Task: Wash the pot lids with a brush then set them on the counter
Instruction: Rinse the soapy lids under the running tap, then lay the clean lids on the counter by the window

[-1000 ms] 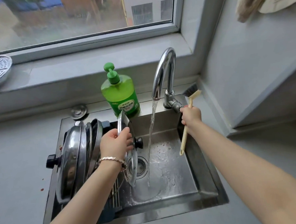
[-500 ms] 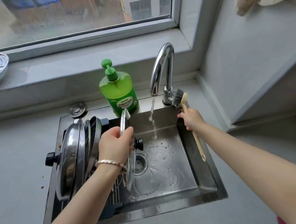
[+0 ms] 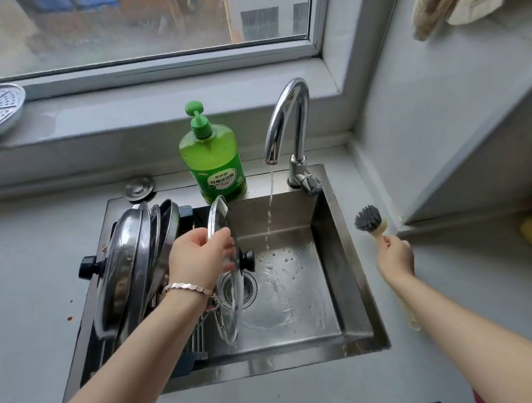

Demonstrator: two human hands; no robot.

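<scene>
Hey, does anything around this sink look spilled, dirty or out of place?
Small red specks dot the grey counter left of the sink, like splattered sauce. The faucet runs only a thin, broken trickle. Otherwise nothing stands out.

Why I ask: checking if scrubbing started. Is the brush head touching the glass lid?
No, the right hand holds the brush above the counter beside the sink, apart from the glass lid in the left hand.

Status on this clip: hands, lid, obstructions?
Left hand grips glass lid on edge over sink. Right hand holds brush, bristles up, right of sink. Tap trickling; nothing between brush and lid.
</scene>
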